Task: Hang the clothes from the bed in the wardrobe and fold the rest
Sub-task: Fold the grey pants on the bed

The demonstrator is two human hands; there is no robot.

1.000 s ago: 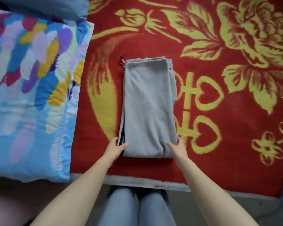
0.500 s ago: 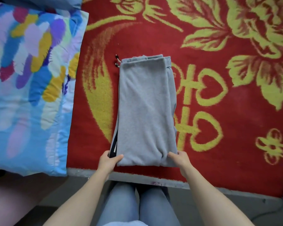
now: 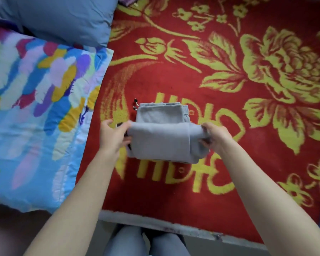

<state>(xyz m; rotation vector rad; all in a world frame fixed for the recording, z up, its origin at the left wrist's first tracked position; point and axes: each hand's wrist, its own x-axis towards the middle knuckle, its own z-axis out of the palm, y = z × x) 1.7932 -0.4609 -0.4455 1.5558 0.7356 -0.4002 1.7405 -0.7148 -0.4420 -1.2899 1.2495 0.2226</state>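
Gripping the grey trousers [image 3: 161, 139] at either edge, left hand [image 3: 113, 135] and right hand [image 3: 216, 137] hold the near half doubled over the far half on the red blanket [image 3: 257, 200] (fingertips buried in cloth; drawstring tips [image 3: 135, 104] barely legible).

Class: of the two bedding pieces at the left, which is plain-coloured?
The blue pillow at the top left, a single plain blue; the quilt below it is splashed with many colours.

Just one wide-angle cam on the person's head, pointing steeply down from the bedside, close over the red blanket [image 3: 164, 198], grey trousers [image 3: 159, 141] about mid-frame, their own legs [image 3: 126, 242] at the bottom edge.
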